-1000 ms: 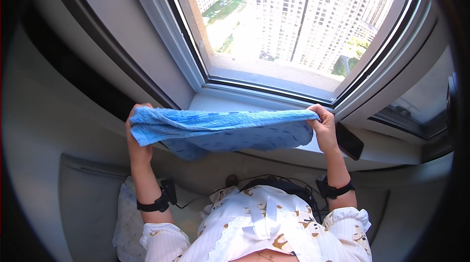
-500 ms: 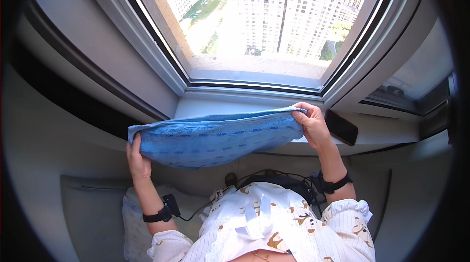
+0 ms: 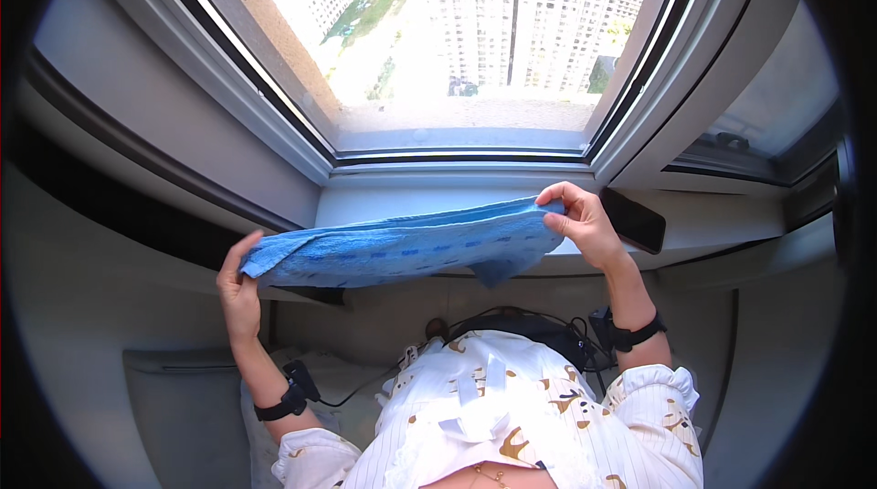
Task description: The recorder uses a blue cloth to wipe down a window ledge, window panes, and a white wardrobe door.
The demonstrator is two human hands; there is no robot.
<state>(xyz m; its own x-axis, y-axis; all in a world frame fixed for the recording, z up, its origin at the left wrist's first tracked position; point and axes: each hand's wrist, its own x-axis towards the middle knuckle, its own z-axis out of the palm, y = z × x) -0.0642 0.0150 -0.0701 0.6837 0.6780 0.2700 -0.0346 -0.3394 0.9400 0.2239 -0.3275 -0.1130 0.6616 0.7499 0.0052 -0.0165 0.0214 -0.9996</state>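
A blue towel (image 3: 411,252) with rows of darker dashes is stretched between my hands, in front of the window sill. Its long upper edges lie one behind the other, as if doubled. My left hand (image 3: 239,293) pinches the left end, where a corner flap folds over the front. At the other end, my right hand (image 3: 585,226) grips the upper corner between thumb and fingers, slightly higher than the left. Below the right part, a loose portion of the cloth hangs down.
Ahead is a window (image 3: 457,158) with tall buildings outside. A dark phone (image 3: 632,220) lies on the white sill (image 3: 384,199), right of my right hand. Black bands (image 3: 283,405) circle both forearms, with cables running near my waist (image 3: 548,325).
The towel's left corner has folded over its front, and its lower part hangs less deep on the left. My left hand has moved slightly left. The view has shifted a little.
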